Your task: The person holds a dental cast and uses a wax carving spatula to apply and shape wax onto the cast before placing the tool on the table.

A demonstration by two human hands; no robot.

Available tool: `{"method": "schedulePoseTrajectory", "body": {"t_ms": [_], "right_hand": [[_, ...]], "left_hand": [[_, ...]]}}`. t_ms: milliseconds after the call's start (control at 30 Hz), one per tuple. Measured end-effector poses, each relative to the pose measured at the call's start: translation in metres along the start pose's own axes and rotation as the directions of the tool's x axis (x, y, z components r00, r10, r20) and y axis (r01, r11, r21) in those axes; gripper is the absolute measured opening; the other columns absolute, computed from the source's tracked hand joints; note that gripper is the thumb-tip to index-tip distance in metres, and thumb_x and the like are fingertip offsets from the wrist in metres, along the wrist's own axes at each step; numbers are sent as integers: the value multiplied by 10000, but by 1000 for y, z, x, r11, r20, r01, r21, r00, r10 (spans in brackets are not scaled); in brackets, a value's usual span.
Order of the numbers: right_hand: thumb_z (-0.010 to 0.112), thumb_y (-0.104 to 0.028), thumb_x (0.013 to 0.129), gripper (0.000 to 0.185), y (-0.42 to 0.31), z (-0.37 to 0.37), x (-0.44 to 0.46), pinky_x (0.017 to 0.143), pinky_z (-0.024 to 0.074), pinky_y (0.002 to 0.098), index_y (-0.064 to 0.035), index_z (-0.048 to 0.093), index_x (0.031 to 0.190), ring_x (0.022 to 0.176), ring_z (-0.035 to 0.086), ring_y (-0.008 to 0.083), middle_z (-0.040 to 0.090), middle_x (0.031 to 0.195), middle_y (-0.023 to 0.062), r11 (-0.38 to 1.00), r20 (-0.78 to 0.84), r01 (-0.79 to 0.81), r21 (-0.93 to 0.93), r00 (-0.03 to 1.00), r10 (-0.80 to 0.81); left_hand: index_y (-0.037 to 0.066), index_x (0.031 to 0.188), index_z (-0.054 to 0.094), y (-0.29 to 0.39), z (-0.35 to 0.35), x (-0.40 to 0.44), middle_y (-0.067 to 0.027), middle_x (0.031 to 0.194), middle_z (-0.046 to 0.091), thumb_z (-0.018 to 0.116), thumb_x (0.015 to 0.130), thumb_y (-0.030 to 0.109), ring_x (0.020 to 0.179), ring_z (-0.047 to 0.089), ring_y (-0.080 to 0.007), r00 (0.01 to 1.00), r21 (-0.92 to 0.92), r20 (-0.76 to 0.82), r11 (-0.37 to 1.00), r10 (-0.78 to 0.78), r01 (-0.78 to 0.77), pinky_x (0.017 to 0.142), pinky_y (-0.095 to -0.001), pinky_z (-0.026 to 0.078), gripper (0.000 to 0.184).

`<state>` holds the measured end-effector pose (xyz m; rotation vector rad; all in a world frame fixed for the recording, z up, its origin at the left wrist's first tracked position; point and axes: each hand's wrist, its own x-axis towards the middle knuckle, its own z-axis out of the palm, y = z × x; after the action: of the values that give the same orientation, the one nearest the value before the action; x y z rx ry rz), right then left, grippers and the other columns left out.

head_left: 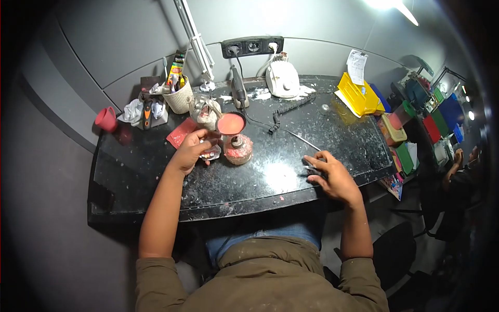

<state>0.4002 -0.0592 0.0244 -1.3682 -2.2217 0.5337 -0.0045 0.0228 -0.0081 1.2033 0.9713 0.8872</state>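
My left hand [191,152] is over the left part of the bench, its thumb and fingers closed on a small white-and-pink piece [210,153] that looks like a dental model. Just right of it stands a burner [238,151] crusted with pink wax. A round dark-rimmed pan [231,124] of pink wax sits above and behind the burner. My right hand [335,177] hovers at the bench's right front, thumb and forefinger apart. A small greyish thing [312,168] shows between them, too unclear to name. Beyond its fingertips lies a thin metal tool [302,139].
A pink wax sheet [182,133] and a glass jar [204,112] are behind my left hand. Farther back are a tool cup [178,99], a handpiece [239,86] and a white control unit [283,80]. A pink mug [106,119] stands left; a yellow tray [358,96] right.
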Motion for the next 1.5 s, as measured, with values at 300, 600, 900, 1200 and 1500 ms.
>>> {"method": "schedulePoseTrajectory", "body": {"t_ms": [300,600,900,1200,1500], "right_hand": [[710,25,786,76,-13,47,-17,658,495,410,-9,649,815,743,638,347,631,821,148,976,-372,-220,-6,906,202],[672,-67,866,71,-14,53,-18,662,483,467,-35,609,867,758,619,390,603,870,154,932,-416,-285,-226,893,172],[636,-75,861,63,-47,71,10,656,501,471,-48,612,912,748,628,377,588,880,146,991,-245,-3,-132,969,-30],[664,-169,817,129,-37,19,-16,712,504,479,-41,652,808,794,644,377,646,786,163,978,331,68,-196,943,1],[812,-289,745,657,-61,0,-31,675,511,453,-164,587,1350,715,670,374,684,759,178,977,360,32,-212,932,48]], "left_hand": [[8,1208,581,-3,-5,-5,-84,1096,689,628,948,167,852,689,-130,1000,-26,7,999,25,-25,555,-251,539,308],[13,1212,581,-2,-3,-3,-84,1092,688,642,940,188,859,694,-128,1000,-26,-6,1000,11,-11,524,-257,544,328],[10,1216,581,-3,-7,-2,-85,1092,687,633,950,192,859,695,-128,999,-22,22,999,24,-23,526,-251,543,326],[9,1211,585,-3,-5,-2,-84,1088,689,619,957,182,858,695,-131,1000,-20,7,1000,19,-18,522,-250,540,309],[6,1209,586,0,-4,-2,-81,1073,686,614,955,187,828,687,-122,1000,-20,15,1000,10,-10,516,-255,540,314]]}}
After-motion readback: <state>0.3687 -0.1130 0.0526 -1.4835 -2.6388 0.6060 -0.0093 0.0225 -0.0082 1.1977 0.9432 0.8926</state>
